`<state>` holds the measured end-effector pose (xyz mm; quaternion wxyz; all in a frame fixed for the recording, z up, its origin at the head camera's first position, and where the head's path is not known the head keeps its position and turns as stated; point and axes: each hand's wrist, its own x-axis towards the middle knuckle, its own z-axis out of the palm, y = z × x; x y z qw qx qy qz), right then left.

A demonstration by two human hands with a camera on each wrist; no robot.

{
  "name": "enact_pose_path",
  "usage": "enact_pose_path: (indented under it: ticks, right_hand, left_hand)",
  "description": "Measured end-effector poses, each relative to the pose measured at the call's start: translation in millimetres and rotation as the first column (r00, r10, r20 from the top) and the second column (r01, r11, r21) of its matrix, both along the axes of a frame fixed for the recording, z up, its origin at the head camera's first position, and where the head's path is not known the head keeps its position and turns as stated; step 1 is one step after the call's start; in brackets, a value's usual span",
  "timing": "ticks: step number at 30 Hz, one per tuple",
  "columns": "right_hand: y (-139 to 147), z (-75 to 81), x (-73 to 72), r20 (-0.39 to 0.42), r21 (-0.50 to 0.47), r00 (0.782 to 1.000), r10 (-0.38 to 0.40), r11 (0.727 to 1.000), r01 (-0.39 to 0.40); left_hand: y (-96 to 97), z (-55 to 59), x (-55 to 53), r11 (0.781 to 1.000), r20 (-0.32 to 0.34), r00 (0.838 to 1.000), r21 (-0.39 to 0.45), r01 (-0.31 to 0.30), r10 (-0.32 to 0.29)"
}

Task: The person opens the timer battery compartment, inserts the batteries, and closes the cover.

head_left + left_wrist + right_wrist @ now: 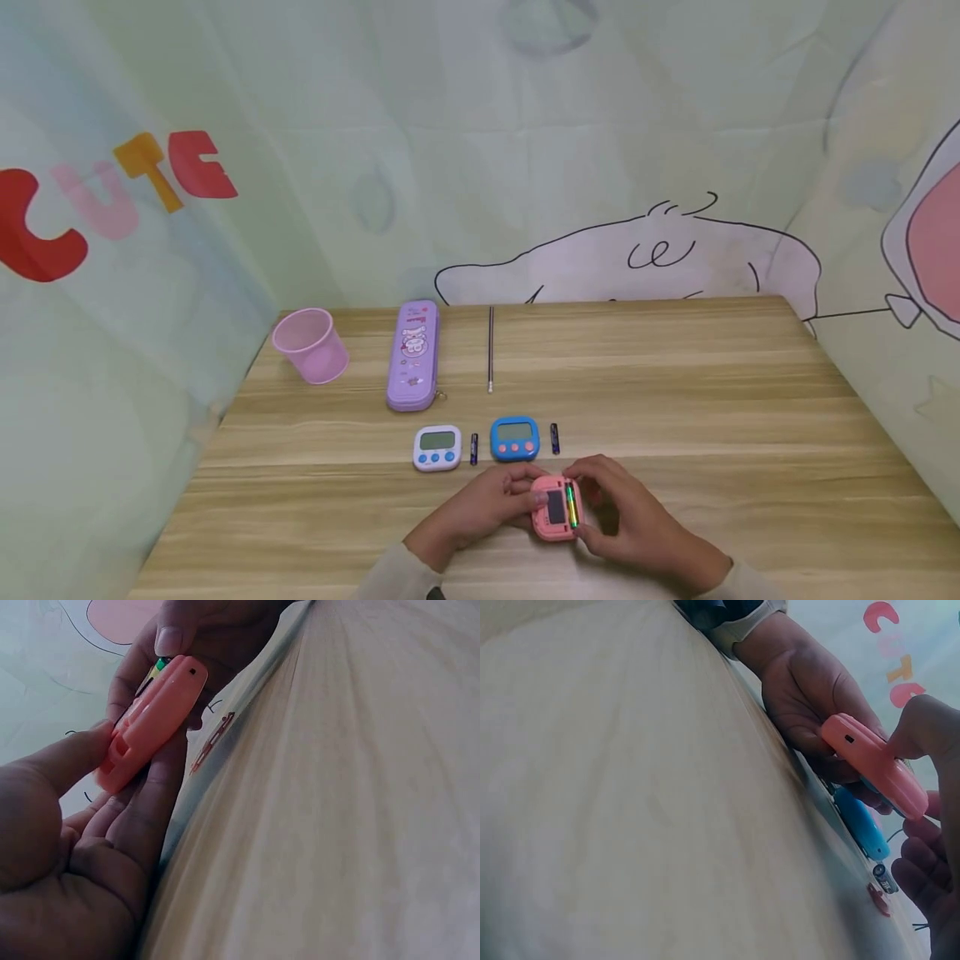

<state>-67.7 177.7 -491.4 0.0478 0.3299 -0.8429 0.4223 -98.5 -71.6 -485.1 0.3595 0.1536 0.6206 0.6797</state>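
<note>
A pink digital timer (550,530) is held back side up, raised over the table, its battery slot uncovered. My left hand (491,503) grips its left side, thumb on the back and fingers underneath. A shiny green-and-gold battery (572,505) lies along the slot at the timer's right. My right hand (637,521) spans that battery, index finger by its far end and thumb at the near end. In the left wrist view the right thumb (170,639) presses on the battery's tip. A small pink battery cover (879,900) rests on the table below the right hand.
Beyond my hands lie a white timer (437,448) and a blue timer (515,439), with a dark battery (474,448) and another dark battery (555,438) beside them. Farther back are a pink cup (318,350), a purple pencil case (412,358) and a pencil (491,350).
</note>
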Motion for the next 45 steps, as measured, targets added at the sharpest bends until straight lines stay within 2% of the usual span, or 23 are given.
enact_pose_path:
  ticks: [9,17,24,28,33,40,45]
  right_hand:
    - [-0.2,3.0,2.6,0.129,0.023,0.992,0.012,1.0,-0.015]
    - [-2.2,2.4,4.4,0.147,-0.018,0.989,0.037,0.999,-0.034]
    - [-4.6,2.6,8.1,0.168,-0.072,0.983,0.079,0.995,-0.068]
    - [-4.7,3.5,8.6,0.202,-0.084,0.976,0.085,0.994,-0.069]
    - [-4.9,2.9,9.1,0.237,-0.101,0.967,0.097,0.992,-0.075]
    - [-7.1,1.3,11.8,0.343,-0.109,0.934,0.094,0.992,-0.06]
    - [-7.8,2.9,11.7,0.338,-0.1,0.939,0.061,0.995,-0.029]
  left_hand:
    - [-2.7,-1.7,-1.6,0.999,0.012,0.999,0.029,0.037,-0.037]
    - [-1.8,-1.3,-1.3,0.999,0.001,0.999,0.026,0.033,-0.033]
    - [-2.9,-0.3,-1.0,0.997,0.004,0.998,0.042,0.068,-0.068]
    - [-2.8,-0.3,-1.7,0.996,0.009,0.998,0.058,0.068,-0.069]
    - [-2.9,-0.4,-2.4,0.997,-0.004,0.998,0.033,0.066,-0.066]
    - [-4.7,-1.6,-0.6,0.996,-0.023,0.996,-0.014,0.086,-0.087]
    - [-5.7,1.3,-1.1,0.996,-0.038,0.995,-0.016,0.088,-0.089]
